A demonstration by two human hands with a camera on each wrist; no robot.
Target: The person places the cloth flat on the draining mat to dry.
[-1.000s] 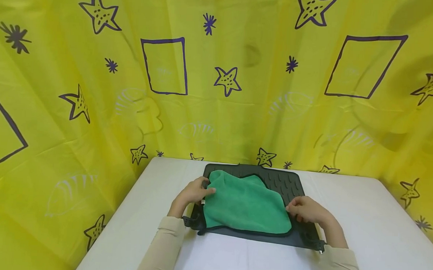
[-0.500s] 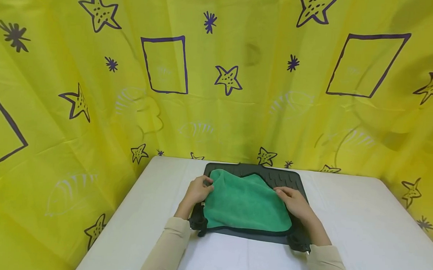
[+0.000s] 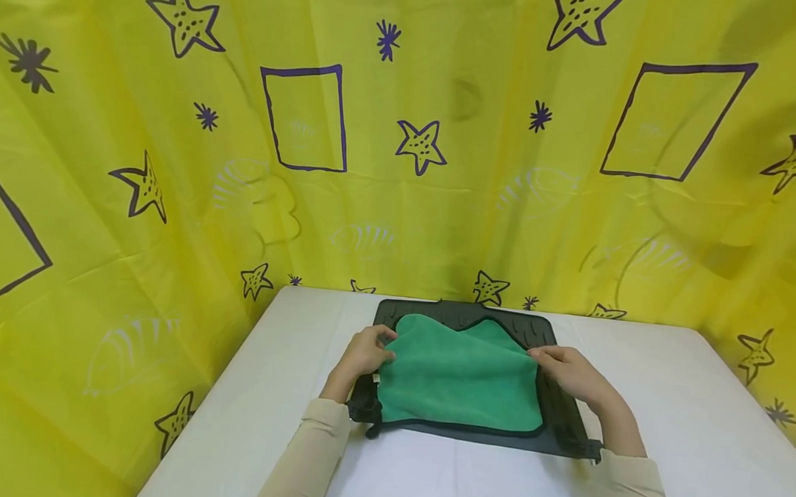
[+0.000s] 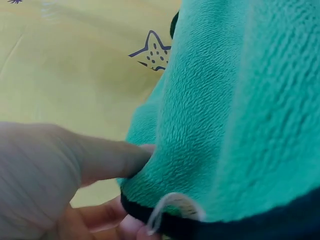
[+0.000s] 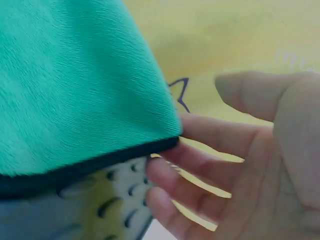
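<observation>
A green cloth (image 3: 459, 377) with black edging is spread over a dark ridged mat (image 3: 528, 327), its far edge raised in two humps. My left hand (image 3: 364, 351) pinches the cloth's left edge, thumb on the green face and fingers behind, as the left wrist view shows. Beside those fingers a small white tag (image 4: 182, 205) loops out of the edging. At the right edge is my right hand (image 3: 574, 371). Its fingers (image 5: 210, 135) extend behind the cloth's corner in the right wrist view, while the thumb (image 5: 245, 92) stands apart from the cloth.
The mat lies on a white table (image 3: 658, 393), toward its back edge. Behind and at both sides hangs a yellow curtain (image 3: 466, 222) printed with stars and frames. Dark wrist straps (image 3: 364, 410) show at both wrists.
My right hand moved inward along the cloth's right edge, then back outward. The cloth's right side now reaches farther right and its far edge has changed shape. The left hand has barely shifted.
</observation>
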